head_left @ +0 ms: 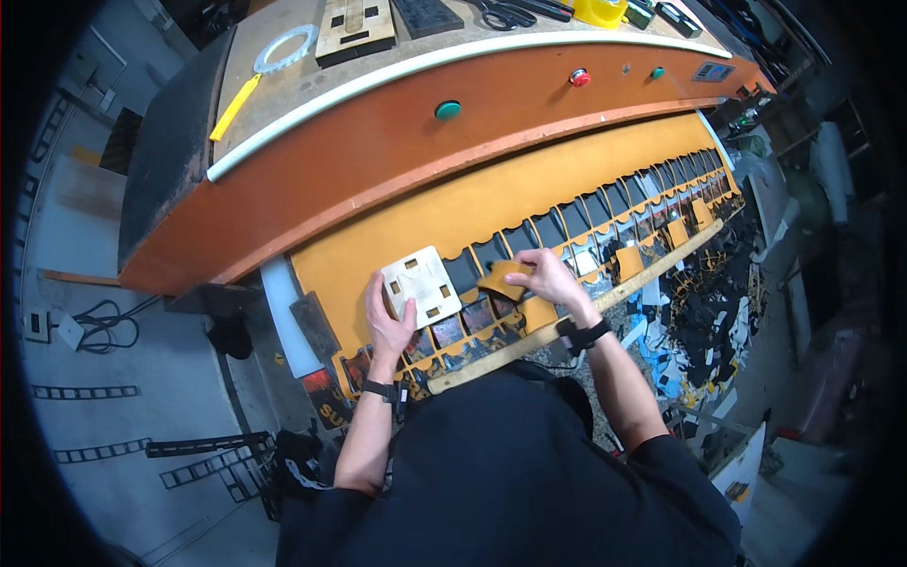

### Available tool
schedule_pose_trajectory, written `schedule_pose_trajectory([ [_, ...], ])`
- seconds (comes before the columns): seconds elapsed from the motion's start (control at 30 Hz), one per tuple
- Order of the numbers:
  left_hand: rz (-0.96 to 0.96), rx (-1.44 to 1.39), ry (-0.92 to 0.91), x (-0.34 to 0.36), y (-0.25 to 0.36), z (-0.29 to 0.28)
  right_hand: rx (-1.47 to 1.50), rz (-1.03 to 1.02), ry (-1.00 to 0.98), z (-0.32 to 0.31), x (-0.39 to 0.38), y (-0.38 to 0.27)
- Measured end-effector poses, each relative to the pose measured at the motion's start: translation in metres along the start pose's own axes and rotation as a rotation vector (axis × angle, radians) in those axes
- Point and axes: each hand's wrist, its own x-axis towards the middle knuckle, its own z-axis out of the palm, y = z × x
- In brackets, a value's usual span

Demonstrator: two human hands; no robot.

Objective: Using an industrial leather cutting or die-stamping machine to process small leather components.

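Note:
My left hand (392,321) grips the left edge of a pale square die board (421,283) with small rectangular slots, resting over a yellow-orange sheet (359,269). My right hand (548,279) has thumb and fingers closed on a small curved yellow cut piece (496,279), just right of the board. Beneath both hands the sheet has a long row of cut-out openings with narrow webs, showing dark and patterned surfaces through them. A few loose yellow pieces (628,262) lie along its lower edge, beside a long wooden bar (472,368).
An orange machine front (378,161) with green and red buttons rises behind the sheet. Its top holds a tape roll (595,13), scissors (501,17), a yellow-handled tool (231,113) and boards. Dark scraps (709,302) pile at the right; cables and dark strips lie on the left floor.

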Motion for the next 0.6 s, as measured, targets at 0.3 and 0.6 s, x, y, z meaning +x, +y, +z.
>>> schedule_pose_trajectory([
  [0.3, -0.130, -0.023, -0.268, -0.005, 0.033, -0.028, 0.033, -0.066, 0.186, -0.004, -0.008, 0.012],
  [0.6, -0.145, 0.142, -0.356, -0.014, 0.040, -0.029, -0.469, -0.585, 0.084, 0.105, 0.007, 0.006],
])
